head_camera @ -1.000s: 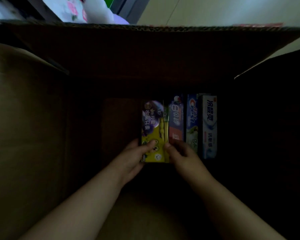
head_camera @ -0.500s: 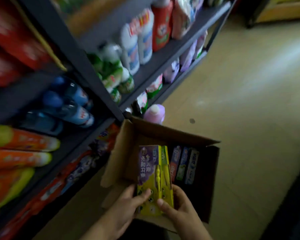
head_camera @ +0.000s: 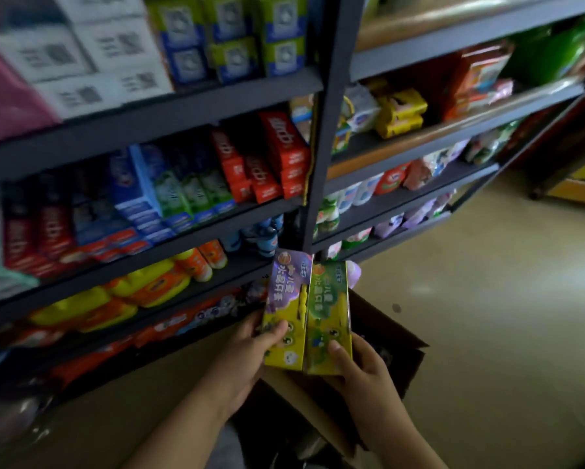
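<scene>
Two tall children's toothpaste boxes are held side by side above an open cardboard box (head_camera: pixel 404 362). The purple-and-yellow box (head_camera: pixel 286 299) is on the left and the green-and-yellow box (head_camera: pixel 328 306) on the right. My left hand (head_camera: pixel 250 357) grips the lower end of the purple box, thumb on its front. At the lower end of the green box my right hand (head_camera: pixel 362 374) holds on, thumb on its face. Both boxes stand upright in front of the shelf unit's dark post (head_camera: pixel 321 164).
A dark metal shelf unit (head_camera: pixel 182 99) fills the left and top, stocked with red toothpaste boxes (head_camera: pixel 277 154), blue-green toothpaste boxes (head_camera: pixel 169 191), orange and yellow packs (head_camera: pixel 149 286) and bottles. Beige floor (head_camera: pixel 487 316) lies at the right. A second rack (head_camera: pixel 554 157) stands far right.
Both hands lifted the two boxes out of the cardboard box and up toward the shelves. The view swung from inside the box up to the shelf unit.
</scene>
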The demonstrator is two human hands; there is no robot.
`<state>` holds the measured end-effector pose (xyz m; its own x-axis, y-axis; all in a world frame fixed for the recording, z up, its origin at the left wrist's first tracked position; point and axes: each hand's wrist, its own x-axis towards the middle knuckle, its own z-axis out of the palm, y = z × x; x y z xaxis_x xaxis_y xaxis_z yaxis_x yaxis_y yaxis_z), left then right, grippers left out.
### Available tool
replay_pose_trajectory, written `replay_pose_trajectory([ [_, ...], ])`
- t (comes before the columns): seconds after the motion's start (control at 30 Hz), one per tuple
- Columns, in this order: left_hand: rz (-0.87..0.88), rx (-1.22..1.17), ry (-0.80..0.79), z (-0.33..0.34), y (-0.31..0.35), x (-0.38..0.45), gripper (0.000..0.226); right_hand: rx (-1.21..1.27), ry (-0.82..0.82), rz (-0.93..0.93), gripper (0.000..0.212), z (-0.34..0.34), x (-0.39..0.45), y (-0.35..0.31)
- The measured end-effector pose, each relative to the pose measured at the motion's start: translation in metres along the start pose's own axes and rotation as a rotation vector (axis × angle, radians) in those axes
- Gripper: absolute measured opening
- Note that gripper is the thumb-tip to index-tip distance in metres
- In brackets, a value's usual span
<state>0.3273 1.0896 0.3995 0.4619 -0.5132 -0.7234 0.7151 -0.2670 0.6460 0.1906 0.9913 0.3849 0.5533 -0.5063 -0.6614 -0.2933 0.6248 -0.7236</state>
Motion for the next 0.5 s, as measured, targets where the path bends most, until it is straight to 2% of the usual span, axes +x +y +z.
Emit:
replay_pose_trajectory([
  [0.23,0.11,-0.151,0.114,-0.047,0.011,-0.039,0.044,-0.195,-0.141,-0.005,0.024,0.038,-0.018,-0.017],
  [0.37,0.152,-0.229,0.217,-0.084,0.007,-0.06,0.027,-0.262,-0.215,0.006,0.018,0.065,-0.024,-0.026],
  [0.5,0.201,-0.311,0.336,-0.13,0.005,-0.09,0.027,-0.366,-0.277,-0.017,0.013,0.107,-0.034,-0.032],
])
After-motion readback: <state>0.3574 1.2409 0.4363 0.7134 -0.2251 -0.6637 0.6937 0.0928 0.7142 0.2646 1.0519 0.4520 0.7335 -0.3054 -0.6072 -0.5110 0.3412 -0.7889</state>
